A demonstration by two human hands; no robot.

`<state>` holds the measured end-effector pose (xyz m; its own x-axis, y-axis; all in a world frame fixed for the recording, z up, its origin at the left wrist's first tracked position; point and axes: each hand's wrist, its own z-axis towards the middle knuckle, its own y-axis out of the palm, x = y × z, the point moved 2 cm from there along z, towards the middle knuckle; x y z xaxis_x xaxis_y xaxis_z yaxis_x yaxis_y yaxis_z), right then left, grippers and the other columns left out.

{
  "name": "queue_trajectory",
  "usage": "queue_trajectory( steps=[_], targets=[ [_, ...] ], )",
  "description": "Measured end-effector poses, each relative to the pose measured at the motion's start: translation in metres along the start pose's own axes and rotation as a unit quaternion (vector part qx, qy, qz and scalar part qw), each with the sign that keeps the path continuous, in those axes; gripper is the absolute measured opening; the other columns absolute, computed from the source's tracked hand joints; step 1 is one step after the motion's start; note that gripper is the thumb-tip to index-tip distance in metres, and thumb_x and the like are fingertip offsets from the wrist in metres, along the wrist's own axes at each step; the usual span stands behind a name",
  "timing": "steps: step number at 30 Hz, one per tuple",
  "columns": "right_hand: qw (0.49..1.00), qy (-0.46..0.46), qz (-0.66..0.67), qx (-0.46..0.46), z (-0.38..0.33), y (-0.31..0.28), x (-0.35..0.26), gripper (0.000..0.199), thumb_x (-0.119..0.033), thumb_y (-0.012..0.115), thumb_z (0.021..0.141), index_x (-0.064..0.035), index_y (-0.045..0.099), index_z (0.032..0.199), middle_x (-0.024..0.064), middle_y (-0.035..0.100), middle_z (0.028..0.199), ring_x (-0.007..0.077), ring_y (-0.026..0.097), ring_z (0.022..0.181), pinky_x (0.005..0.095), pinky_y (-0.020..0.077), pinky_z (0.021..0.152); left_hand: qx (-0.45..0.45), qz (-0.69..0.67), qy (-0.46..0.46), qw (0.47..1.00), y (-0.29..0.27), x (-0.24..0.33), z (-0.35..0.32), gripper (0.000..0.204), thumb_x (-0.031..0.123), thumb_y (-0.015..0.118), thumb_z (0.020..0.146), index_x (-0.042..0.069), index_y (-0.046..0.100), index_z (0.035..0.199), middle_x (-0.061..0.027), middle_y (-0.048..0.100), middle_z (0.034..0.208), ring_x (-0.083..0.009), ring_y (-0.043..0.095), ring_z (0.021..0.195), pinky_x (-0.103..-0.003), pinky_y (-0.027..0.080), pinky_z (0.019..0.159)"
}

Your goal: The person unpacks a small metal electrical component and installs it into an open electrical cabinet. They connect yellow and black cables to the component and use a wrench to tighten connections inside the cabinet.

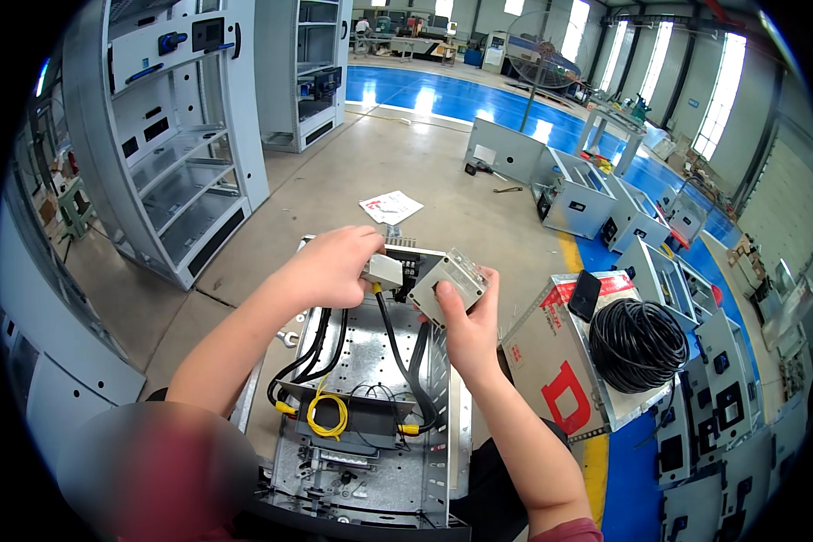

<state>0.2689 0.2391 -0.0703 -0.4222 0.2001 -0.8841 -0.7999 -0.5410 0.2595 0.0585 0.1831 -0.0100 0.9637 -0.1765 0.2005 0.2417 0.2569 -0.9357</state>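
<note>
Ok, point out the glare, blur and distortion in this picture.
All in the head view: the tall windows at right burn out to white; white glare patches lie on the blue floor; the open cabinet at left leans and bends toward the black rim; a heavy blur hides an oval at lower left; the left hand and right hand look fairly sharp.

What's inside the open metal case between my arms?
Inside the metal case, black cables and coiled yellow wire show. Your left hand and the grey box in your right hand hide part of its far end; what's behind can't be seen.
</note>
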Motion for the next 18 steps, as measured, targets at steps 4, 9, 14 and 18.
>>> queue_trajectory(
  steps=[4, 9, 14, 18],
  targets=[
    [1.000, 0.001, 0.008, -0.004, 0.000, -0.001, 0.001, 0.045, -0.020, 0.067, 0.103, -0.0044, 0.032, 0.126, 0.0146, 0.064, 0.112, 0.0184, 0.068, 0.092, 0.0334, 0.0604, 0.070, 0.034, -0.083, -0.033, 0.995, -0.003, 0.001, -0.003, 0.040, 0.007, 0.083, 0.075, 0.002, 0.065, 0.110, -0.0142, 0.065, 0.108, -0.0346, 0.066, 0.105, -0.042, 0.054, 0.089],
    [1.000, 0.018, 0.001, -0.002, -0.001, -0.002, 0.000, 0.045, -0.019, 0.067, 0.103, -0.0041, 0.032, 0.126, 0.0154, 0.064, 0.113, 0.0191, 0.069, 0.092, 0.0338, 0.0607, 0.070, 0.163, -0.177, -0.009, 0.971, -0.001, -0.002, -0.002, 0.040, 0.004, 0.082, 0.077, 0.000, 0.062, 0.112, -0.0142, 0.063, 0.107, -0.0339, 0.065, 0.102, -0.040, 0.053, 0.087],
    [0.999, 0.013, 0.038, 0.002, -0.002, -0.001, -0.003, 0.044, -0.021, 0.066, 0.102, -0.0045, 0.033, 0.126, 0.0159, 0.065, 0.110, 0.0218, 0.070, 0.088, 0.0345, 0.0603, 0.069, 0.339, -0.175, -0.019, 0.924, 0.000, -0.009, 0.000, 0.042, 0.001, 0.078, 0.083, 0.001, 0.058, 0.119, -0.0126, 0.061, 0.109, -0.0298, 0.065, 0.102, -0.038, 0.052, 0.089],
    [0.989, 0.035, 0.141, 0.023, 0.003, -0.012, -0.006, 0.041, -0.026, 0.065, 0.101, -0.0046, 0.039, 0.125, 0.0157, 0.066, 0.107, 0.0263, 0.072, 0.085, 0.0362, 0.0595, 0.070, 0.351, -0.330, -0.053, 0.875, 0.008, -0.024, 0.006, 0.044, 0.003, 0.076, 0.090, 0.001, 0.054, 0.128, -0.0090, 0.063, 0.116, -0.0175, 0.063, 0.107, -0.032, 0.051, 0.092]
  ],
)
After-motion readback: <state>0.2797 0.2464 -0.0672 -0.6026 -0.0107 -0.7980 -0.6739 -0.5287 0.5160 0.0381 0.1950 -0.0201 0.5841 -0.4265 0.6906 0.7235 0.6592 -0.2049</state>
